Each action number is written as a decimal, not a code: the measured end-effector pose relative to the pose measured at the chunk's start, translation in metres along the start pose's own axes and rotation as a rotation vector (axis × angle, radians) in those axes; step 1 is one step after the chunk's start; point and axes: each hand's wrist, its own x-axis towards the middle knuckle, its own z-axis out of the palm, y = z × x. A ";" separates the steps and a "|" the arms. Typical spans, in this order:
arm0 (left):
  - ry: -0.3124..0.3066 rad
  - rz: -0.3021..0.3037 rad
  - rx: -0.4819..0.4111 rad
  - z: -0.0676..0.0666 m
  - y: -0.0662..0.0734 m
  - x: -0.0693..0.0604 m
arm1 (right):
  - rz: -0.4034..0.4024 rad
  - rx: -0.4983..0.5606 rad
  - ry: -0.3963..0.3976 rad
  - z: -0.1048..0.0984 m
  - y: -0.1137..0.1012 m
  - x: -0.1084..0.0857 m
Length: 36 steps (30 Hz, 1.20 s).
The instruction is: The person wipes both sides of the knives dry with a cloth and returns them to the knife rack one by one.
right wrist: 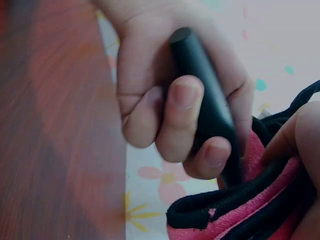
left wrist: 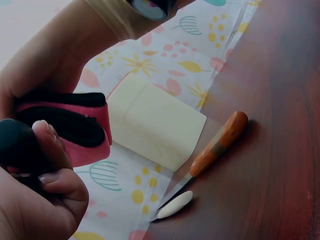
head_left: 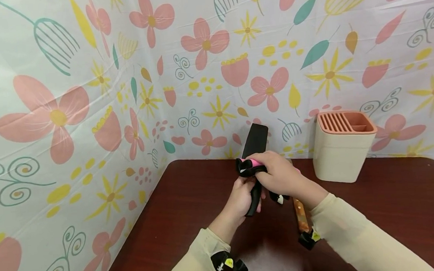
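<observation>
My left hand [head_left: 239,199] grips the black handle [right wrist: 202,85] of a broad, black-bladed knife [head_left: 256,141], whose blade points up and away. The fingers curl round this handle in the right wrist view. My right hand [head_left: 282,175] holds a folded pink cloth with black edging [left wrist: 75,130] against the knife, close above the left hand. The cloth hides where handle and blade meet. On the table under the right arm lies a knife with a brown wooden handle [left wrist: 220,142]. Beside its blade is a small white oval piece [left wrist: 175,205], its kind unclear.
A cream utensil holder [head_left: 341,156] with a slotted orange top stands at the back right of the dark red-brown table [head_left: 198,187]. Flower-patterned sheeting [head_left: 206,90] hangs behind the table and along its left side.
</observation>
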 end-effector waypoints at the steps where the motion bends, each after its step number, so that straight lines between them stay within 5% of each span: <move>1: -0.002 0.004 -0.004 0.001 0.001 0.000 | -0.007 0.024 -0.005 -0.001 0.000 -0.001; 8: -0.005 0.013 -0.002 0.002 0.006 -0.002 | 0.017 0.251 -0.004 -0.011 0.000 -0.009; 13: -0.003 -0.004 -0.015 0.003 0.008 0.000 | 0.071 0.342 0.108 -0.015 0.003 -0.017; 20: 0.034 -0.038 -0.034 0.002 0.009 -0.001 | 0.041 0.226 0.219 -0.010 0.005 -0.040; 27: 0.044 -0.055 -0.058 0.003 0.010 -0.002 | -0.076 0.053 0.214 0.009 0.010 -0.054; 36: 0.089 -0.007 -0.073 0.006 0.010 -0.005 | -0.095 0.010 0.232 0.019 0.002 -0.064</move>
